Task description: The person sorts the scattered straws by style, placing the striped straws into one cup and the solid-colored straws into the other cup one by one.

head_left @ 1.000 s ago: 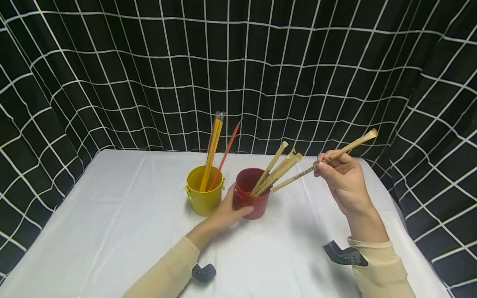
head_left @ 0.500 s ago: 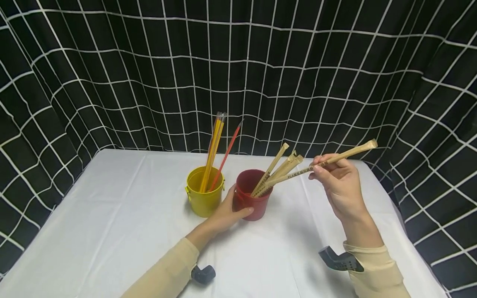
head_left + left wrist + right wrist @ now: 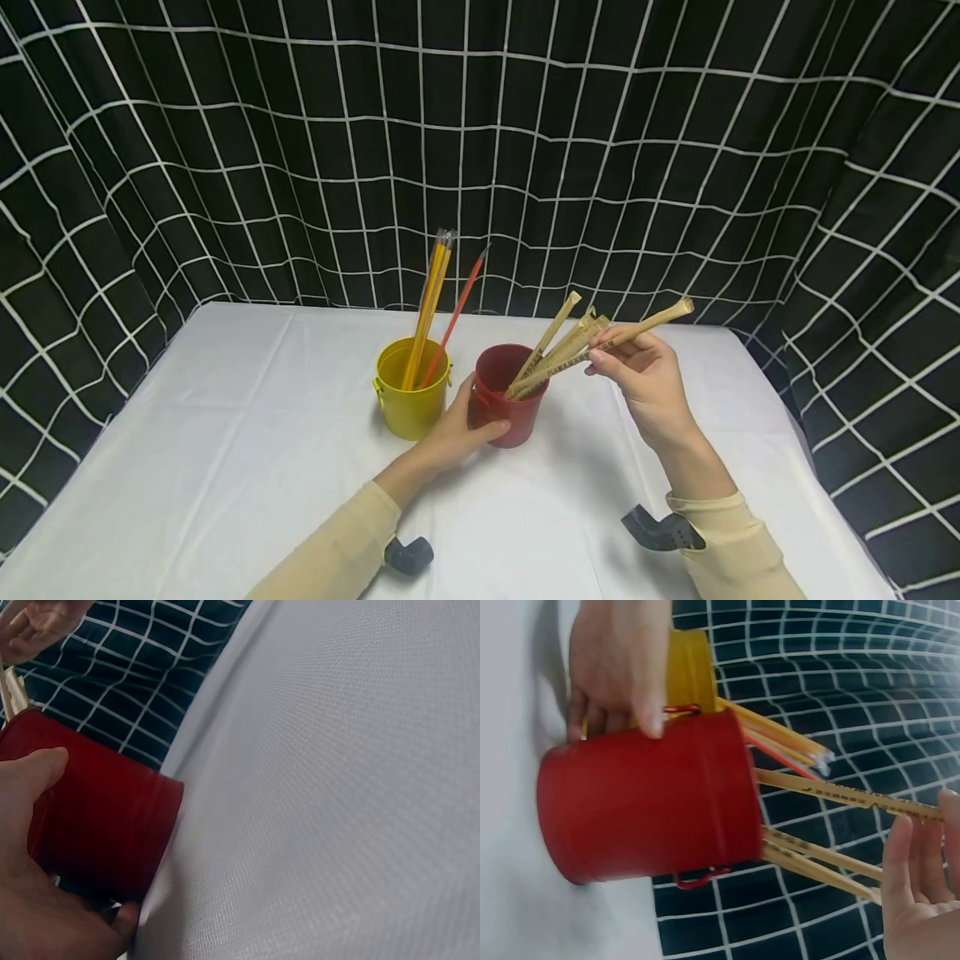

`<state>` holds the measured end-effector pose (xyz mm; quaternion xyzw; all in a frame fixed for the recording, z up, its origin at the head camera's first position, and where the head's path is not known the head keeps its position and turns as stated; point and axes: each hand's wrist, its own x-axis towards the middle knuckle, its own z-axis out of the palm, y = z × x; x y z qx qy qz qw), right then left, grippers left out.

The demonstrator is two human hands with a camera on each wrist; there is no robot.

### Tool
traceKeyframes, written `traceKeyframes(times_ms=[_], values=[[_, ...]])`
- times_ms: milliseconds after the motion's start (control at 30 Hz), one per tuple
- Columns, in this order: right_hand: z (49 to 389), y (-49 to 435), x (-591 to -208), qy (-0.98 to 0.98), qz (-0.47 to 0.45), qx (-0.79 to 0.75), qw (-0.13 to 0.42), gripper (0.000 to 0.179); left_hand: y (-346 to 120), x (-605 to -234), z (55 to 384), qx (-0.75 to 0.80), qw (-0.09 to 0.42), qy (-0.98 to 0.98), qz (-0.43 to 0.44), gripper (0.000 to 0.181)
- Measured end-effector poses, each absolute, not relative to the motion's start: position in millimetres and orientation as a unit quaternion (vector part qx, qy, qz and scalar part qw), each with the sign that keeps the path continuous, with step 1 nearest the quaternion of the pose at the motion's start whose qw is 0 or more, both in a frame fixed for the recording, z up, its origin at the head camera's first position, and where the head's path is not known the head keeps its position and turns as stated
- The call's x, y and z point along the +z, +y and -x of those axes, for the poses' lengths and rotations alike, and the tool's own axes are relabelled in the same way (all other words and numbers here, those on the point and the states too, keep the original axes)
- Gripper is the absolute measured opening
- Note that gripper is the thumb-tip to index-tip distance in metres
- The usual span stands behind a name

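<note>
My left hand [image 3: 453, 429] grips the side of a small red bucket [image 3: 513, 421], which stands upright on the white cloth. Several paper-wrapped straws [image 3: 557, 327] lean out of it toward the right. Between thumb and fingertips, my right hand [image 3: 648, 383] pinches another paper-wrapped straw [image 3: 663, 316] with dark printing along it. This straw slants down to the left, and its lower end is past the bucket's rim. In the right wrist view, the pinched straw [image 3: 832, 791] runs into the bucket's mouth, which hides its tip.
A yellow bucket [image 3: 411, 414] stands just left of the red one, close to my left hand. It holds yellow pencils [image 3: 431, 304] with clear wrap at the top, and a red pencil [image 3: 460, 311]. A black curtain [image 3: 480, 150] with white grid lines hangs behind the table.
My right hand has moved left and slightly down, bringing the pinched straw's lower end from beside the red bucket over its rim and inside. The left hand keeps its grip in place.
</note>
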<state>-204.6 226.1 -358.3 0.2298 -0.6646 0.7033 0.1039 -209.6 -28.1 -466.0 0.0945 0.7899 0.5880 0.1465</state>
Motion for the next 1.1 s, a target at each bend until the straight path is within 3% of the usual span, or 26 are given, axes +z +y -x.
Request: traceKeyframes(times_ms=[633, 1100], values=[[216.0, 210.0, -394.7, -0.724, -0.172, 0.666, 0.040, 0.013, -27.6, -467.4, 208.6, 0.592, 0.144, 0.787, -0.098, 0.095], [219.4, 200.4, -406.0, -0.817, -0.167, 0.548, 0.060, 0.020, -27.4, -467.0, 209.2, 0.593, 0.142, 0.787, -0.095, 0.095]])
